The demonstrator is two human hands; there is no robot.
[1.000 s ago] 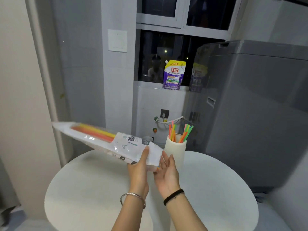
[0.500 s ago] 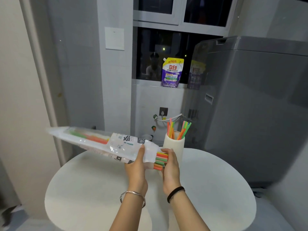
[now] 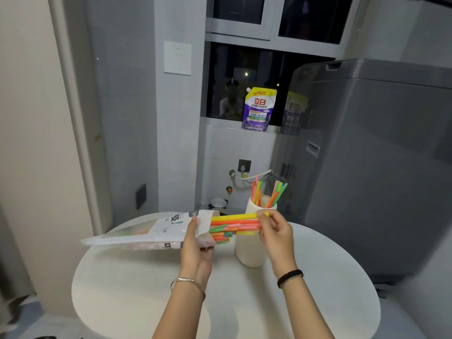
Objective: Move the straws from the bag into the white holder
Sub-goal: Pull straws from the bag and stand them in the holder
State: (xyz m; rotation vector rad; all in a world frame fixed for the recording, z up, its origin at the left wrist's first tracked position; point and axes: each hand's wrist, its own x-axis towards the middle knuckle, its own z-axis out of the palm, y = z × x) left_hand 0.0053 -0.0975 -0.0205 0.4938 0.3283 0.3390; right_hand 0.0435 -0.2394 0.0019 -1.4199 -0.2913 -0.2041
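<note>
Above a round table [image 3: 137,289], hands [image 3: 195,243] [image 3: 276,231] grip tubular straws [image 3: 234,222] and plastic bag [image 3: 156,231].

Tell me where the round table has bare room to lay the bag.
Bare tabletop lies left of the left hand, below the bag, and right of the white holder. Crowded: the gap up to the right hand, full of straws.

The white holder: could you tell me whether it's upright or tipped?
Upright: the white holder stands on its base on the table, straws poking upward.
</note>
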